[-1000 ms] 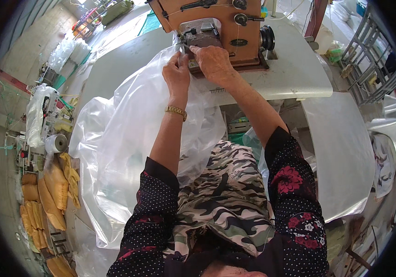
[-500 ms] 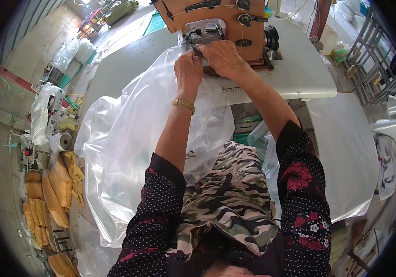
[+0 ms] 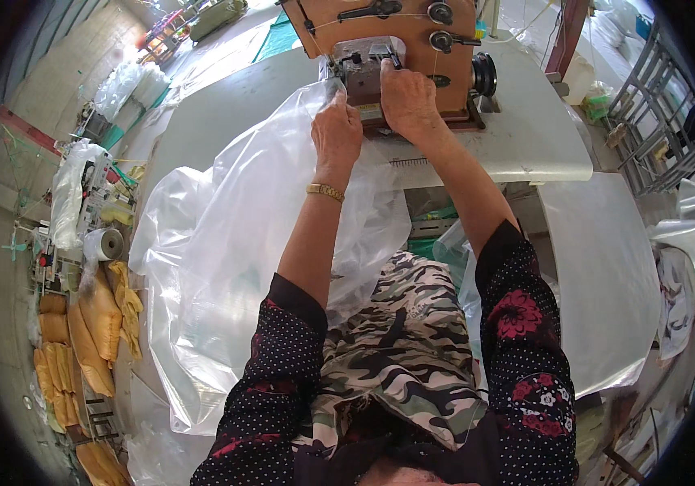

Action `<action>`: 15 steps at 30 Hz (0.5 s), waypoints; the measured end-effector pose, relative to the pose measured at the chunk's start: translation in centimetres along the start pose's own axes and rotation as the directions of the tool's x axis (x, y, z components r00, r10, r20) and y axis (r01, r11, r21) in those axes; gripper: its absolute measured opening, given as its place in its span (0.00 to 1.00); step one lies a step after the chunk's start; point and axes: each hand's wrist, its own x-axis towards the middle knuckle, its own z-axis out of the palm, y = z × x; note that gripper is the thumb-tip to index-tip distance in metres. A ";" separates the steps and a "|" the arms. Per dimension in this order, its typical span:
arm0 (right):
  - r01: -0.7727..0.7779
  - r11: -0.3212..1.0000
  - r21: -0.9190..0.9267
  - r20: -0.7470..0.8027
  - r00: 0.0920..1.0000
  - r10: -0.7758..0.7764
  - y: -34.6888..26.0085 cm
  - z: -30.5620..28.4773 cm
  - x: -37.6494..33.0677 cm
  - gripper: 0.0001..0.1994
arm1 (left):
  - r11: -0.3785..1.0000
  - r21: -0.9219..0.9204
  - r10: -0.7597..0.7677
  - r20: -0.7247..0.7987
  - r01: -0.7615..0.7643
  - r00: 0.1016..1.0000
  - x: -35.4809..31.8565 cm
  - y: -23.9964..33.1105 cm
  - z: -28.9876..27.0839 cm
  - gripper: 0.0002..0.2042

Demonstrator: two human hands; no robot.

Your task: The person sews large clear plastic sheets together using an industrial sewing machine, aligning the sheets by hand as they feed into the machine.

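Observation:
A brown industrial sewing machine point(image 3: 396, 49) stands at the far side of a white worktable. My left hand point(image 3: 337, 138) is closed on the edge of a large translucent plastic sheet point(image 3: 234, 219), just beside the machine's needle area. The sheet drapes from there to the left, over the table edge and toward my lap. My right hand point(image 3: 410, 101) rests against the machine's front, index finger up at a small dark lever point(image 3: 396, 57) above a metal plate. Its other fingers curl, and what they grip, if anything, is hidden.
The machine's black handwheel point(image 3: 484, 74) sticks out on its right. Another pale sheet point(image 3: 598, 275) hangs right of my knees. At the left lie yellow-orange bags point(image 3: 98, 324) and a roll of film point(image 3: 110, 244). A grey metal rack point(image 3: 659, 113) stands at the right.
My right hand has moved from beside the left hand near the needle, right and up to the lever. The left hand has shifted slightly down, still on the sheet.

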 end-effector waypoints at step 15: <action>0.272 0.955 0.117 -0.423 0.884 -0.200 -5.0 -3.1 2.5 0.11 | 0.997 -0.033 -0.065 0.095 0.068 0.993 -0.5 0.8 -0.7 0.06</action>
